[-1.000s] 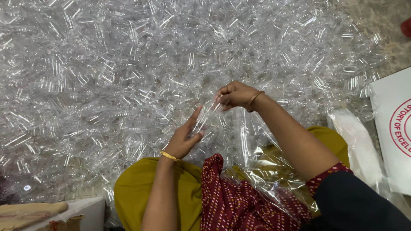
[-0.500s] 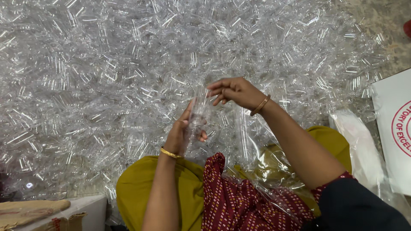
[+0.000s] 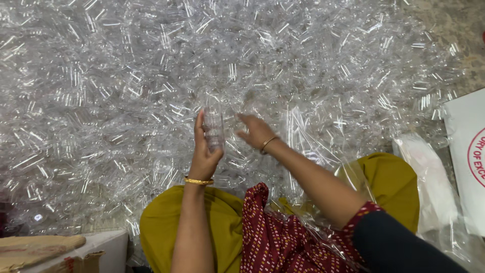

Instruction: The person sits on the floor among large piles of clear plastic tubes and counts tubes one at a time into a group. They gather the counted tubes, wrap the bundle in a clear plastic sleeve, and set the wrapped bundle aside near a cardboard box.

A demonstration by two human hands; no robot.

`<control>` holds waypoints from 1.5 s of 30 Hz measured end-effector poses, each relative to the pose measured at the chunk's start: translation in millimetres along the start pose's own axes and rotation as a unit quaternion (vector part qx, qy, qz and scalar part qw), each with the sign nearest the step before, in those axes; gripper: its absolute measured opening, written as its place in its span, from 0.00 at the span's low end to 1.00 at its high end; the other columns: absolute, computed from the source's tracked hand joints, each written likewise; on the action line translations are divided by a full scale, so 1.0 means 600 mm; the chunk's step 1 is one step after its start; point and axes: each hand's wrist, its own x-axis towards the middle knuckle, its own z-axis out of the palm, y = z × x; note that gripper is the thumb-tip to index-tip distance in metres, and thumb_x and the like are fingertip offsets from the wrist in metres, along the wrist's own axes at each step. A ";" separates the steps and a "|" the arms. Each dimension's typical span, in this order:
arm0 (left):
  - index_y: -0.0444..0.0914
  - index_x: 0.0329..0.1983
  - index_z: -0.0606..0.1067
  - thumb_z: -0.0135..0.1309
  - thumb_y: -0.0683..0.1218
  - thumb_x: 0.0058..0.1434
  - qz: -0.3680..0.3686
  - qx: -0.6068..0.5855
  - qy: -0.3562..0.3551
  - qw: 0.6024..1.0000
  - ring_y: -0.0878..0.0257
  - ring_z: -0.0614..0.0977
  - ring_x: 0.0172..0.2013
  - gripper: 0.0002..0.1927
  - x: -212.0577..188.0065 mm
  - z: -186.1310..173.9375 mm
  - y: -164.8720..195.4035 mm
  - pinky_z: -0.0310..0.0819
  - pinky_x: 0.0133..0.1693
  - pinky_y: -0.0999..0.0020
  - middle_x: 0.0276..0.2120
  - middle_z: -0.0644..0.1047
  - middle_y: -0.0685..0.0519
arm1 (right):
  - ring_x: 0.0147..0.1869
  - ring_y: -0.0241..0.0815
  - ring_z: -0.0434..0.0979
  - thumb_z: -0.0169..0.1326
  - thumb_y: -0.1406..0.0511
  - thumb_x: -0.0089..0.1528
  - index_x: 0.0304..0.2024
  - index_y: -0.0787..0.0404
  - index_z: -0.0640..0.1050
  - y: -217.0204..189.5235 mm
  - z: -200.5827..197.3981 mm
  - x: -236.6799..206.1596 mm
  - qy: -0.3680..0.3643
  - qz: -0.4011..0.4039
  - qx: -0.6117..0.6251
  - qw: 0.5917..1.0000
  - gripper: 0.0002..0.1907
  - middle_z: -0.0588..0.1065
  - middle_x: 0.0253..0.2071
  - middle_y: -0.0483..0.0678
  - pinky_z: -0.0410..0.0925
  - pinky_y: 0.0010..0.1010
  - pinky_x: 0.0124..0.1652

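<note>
Left hand fingers are gripping a clear plastic tube; right hand, open, is risking knocking it loose.

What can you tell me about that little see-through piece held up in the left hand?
The small clear plastic tube looks like a short stack of transparent cylinders, glossy and colourless, with faint rings across it. It stands roughly upright, gripped along its side by the left hand, fingers behind and thumb at its lower end. The right hand is open just beside it, apart from it. Behind it lies a huge heap of similar clear plastic pieces.
</note>
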 end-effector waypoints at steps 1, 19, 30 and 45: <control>0.43 0.79 0.44 0.51 0.38 0.50 0.006 0.024 0.008 1.000 0.53 0.70 0.62 0.52 -0.001 -0.003 -0.007 0.73 0.57 0.60 0.67 0.61 0.43 | 0.59 0.60 0.75 0.61 0.61 0.61 0.67 0.58 0.68 0.009 0.028 -0.011 -0.008 -0.031 -0.030 0.999 0.33 0.73 0.60 0.62 0.69 0.47 0.56; 0.42 0.73 0.60 0.56 0.37 0.54 0.006 0.228 -0.091 0.969 0.49 0.75 0.63 0.41 -0.010 0.004 -0.029 0.69 0.63 0.58 0.69 0.68 0.44 | 0.57 0.44 0.77 0.61 0.63 0.63 0.62 0.57 0.66 -0.109 -0.196 -0.024 0.147 0.073 0.320 0.933 0.27 0.68 0.60 0.47 0.79 0.38 0.51; 0.38 0.70 0.63 0.57 0.36 0.51 0.055 0.273 0.063 0.958 0.50 0.74 0.62 0.40 -0.006 -0.022 -0.038 0.69 0.62 0.59 0.63 0.70 0.42 | 0.57 0.50 0.75 0.62 0.52 0.60 0.56 0.60 0.77 -0.056 0.013 -0.065 -0.142 0.132 -0.041 0.980 0.27 0.76 0.53 0.56 0.71 0.41 0.57; 0.42 0.70 0.65 0.55 0.36 0.52 0.059 0.297 0.013 0.953 0.48 0.76 0.61 0.39 -0.016 -0.011 -0.021 0.69 0.63 0.58 0.60 0.73 0.43 | 0.58 0.44 0.79 0.65 0.64 0.59 0.60 0.55 0.74 -0.134 -0.355 -0.053 0.119 0.099 0.177 0.972 0.26 0.75 0.57 0.50 0.78 0.31 0.53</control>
